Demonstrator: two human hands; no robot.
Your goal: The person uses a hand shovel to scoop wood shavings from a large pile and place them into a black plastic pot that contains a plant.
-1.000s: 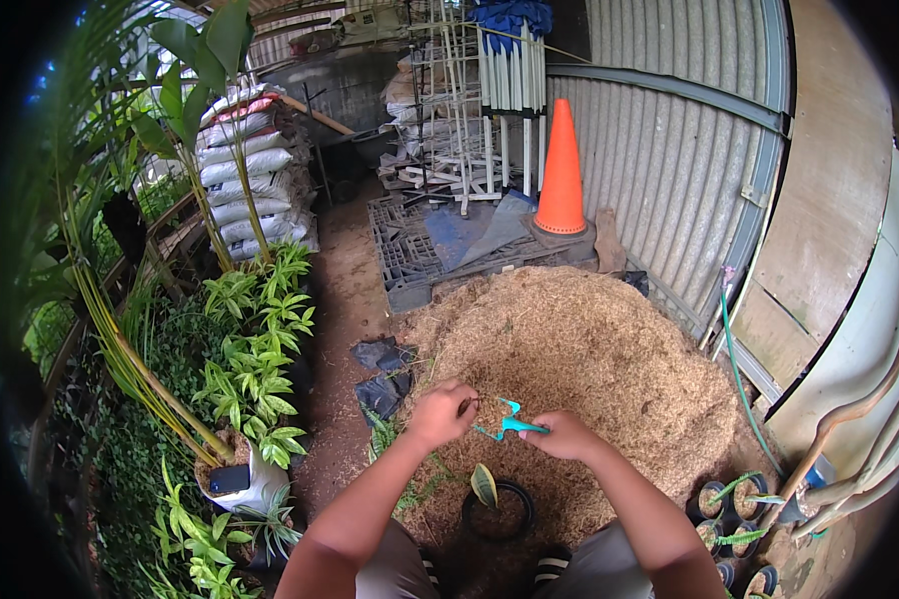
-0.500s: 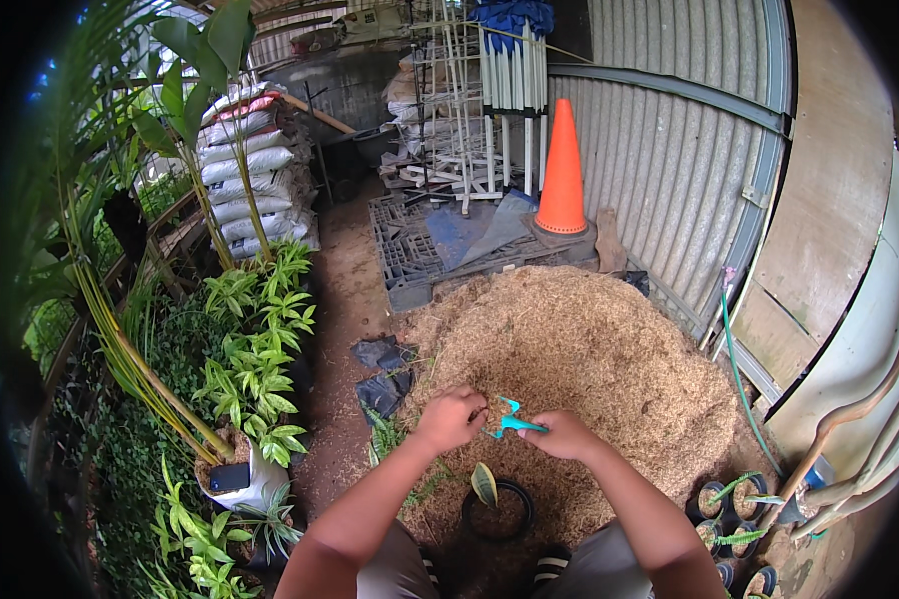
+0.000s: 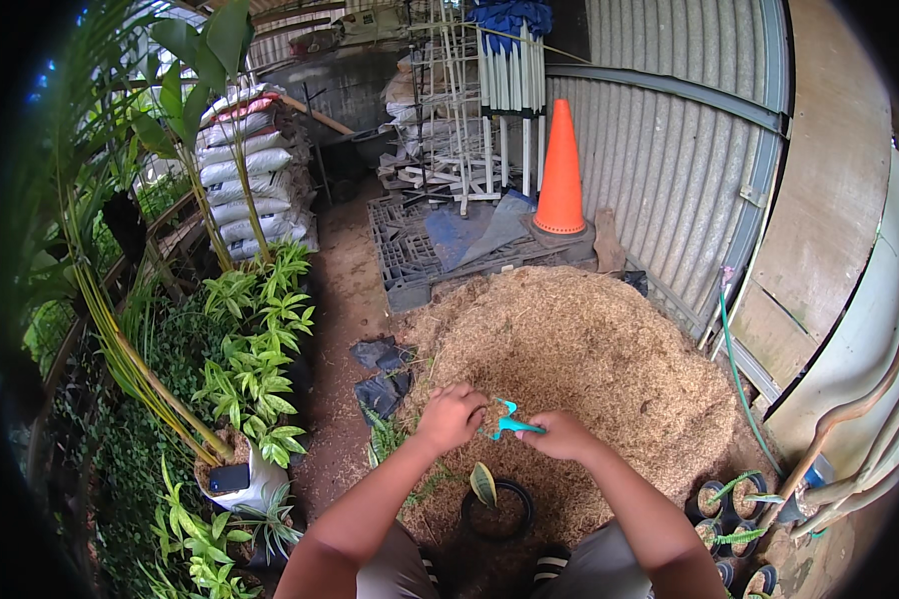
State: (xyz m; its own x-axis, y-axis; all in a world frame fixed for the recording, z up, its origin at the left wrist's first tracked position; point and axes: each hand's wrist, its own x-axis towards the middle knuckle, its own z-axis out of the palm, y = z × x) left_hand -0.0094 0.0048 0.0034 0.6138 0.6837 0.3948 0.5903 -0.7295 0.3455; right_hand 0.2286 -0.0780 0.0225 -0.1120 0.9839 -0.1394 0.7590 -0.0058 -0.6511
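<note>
My right hand (image 3: 562,436) is closed round the handle of a small teal hand rake (image 3: 514,425), whose prongs point left. Beside the prongs is my left hand (image 3: 451,417), its fingers curled together; what they hold, if anything, is too small to make out. Both hands are over the near side of a large heap of light brown shavings or husks (image 3: 599,349). Below them, between my feet, stands a round black pot (image 3: 526,519) with one upright green leaf with pale edges (image 3: 482,485) in it.
Small black pots with plants (image 3: 744,506) stand at lower right, near wooden poles (image 3: 849,469) and a green hose (image 3: 744,379). An orange cone (image 3: 560,175) is behind the heap. Leafy plants (image 3: 255,389) and a white planter with a phone (image 3: 230,478) line the left.
My left hand has shifted slightly toward the rake's prongs. My right hand and the rake have barely moved, and the pot stays in place.
</note>
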